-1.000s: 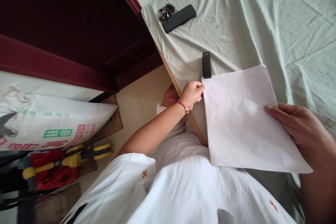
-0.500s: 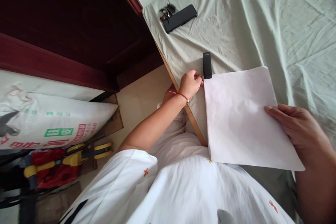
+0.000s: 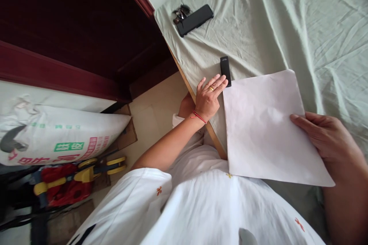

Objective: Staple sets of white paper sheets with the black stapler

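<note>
White sheets of paper (image 3: 263, 130), perhaps a stack, extend over the front edge of the cloth-covered surface. My right hand (image 3: 330, 134) grips their right edge, thumb on top and fingers underneath. At their far left corner is a small black stapler (image 3: 225, 67), its near end meeting the paper. My left hand (image 3: 209, 97), wearing a gold ring and a red string bracelet, has its fingers stretched out, with the fingertips over the stapler's near end. Whether they press down on it I cannot tell.
A pale green cloth (image 3: 258, 15) with folds covers the surface. Toward its far left lie a black phone-like slab (image 3: 195, 20) and a bunch of keys (image 3: 181, 13). On the floor at left are a printed white sack (image 3: 57, 130) and a red and yellow item (image 3: 66, 183).
My left hand has gone from curled fingers beside the paper's corner to flat, extended fingers over the stapler. My right hand and the paper have barely moved.
</note>
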Tool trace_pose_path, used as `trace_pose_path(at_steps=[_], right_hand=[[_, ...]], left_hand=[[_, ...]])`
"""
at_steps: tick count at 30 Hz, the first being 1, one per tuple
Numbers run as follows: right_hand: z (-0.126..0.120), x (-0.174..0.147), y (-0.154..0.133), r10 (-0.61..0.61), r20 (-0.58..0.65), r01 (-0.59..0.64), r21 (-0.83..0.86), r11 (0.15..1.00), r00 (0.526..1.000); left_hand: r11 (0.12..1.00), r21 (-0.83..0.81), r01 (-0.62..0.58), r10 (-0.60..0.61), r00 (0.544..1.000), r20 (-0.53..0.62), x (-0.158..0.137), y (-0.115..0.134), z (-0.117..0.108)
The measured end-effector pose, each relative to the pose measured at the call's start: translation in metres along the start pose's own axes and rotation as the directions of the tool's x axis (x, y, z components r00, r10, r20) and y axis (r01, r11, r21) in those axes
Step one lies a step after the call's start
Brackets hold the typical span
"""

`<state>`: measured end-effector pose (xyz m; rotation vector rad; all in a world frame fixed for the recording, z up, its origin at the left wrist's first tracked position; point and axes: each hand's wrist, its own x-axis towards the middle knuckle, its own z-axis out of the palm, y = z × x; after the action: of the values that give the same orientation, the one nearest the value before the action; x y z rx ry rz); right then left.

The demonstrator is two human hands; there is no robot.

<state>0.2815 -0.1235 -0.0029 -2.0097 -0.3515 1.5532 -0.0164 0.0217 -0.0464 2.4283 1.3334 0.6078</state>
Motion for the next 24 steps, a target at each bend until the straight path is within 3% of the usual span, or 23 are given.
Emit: trace_pose_path(at_steps=[6,11,14,17,19,22,24], right_hand=[[0.001,0.001,0.005,-0.029,0.019,0.029,0.001,1.0,0.999],[-0.006,-0.012,0.014,-0.11,-0.056,0.114,0.071,0.991,0.992],[-0.014,-0.021,0.023,-0.178,-0.166,0.203,0.146,0.968,0.97],[-0.014,-0.023,0.026,-0.269,-0.276,0.329,0.2,0.923,0.923],[-0.007,-0.018,0.021,-0.336,-0.281,0.402,0.22,0.889,0.899],[0.01,-0.003,0.006,-0.428,-0.199,0.462,0.179,0.869,0.882],[0.02,0.009,-0.003,-0.47,-0.126,0.482,0.088,0.872,0.873]], left_hand=[[1.0,0.013,0.009,-0.009,1.0,0.011,0.001,-0.001,0.003],[0.979,-0.195,-0.058,0.048,0.997,-0.057,-0.004,-0.01,0.01],[0.936,-0.349,0.057,-0.109,0.985,-0.131,-0.014,-0.004,0.007],[0.789,-0.564,0.244,-0.367,0.923,-0.115,-0.023,0.009,-0.003],[0.626,-0.698,0.348,-0.491,0.871,-0.007,-0.027,0.017,-0.008],[0.359,-0.849,0.387,-0.529,0.834,0.157,-0.029,0.023,-0.011],[0.24,-0.891,0.386,-0.51,0.831,0.222,-0.03,0.022,-0.01]])
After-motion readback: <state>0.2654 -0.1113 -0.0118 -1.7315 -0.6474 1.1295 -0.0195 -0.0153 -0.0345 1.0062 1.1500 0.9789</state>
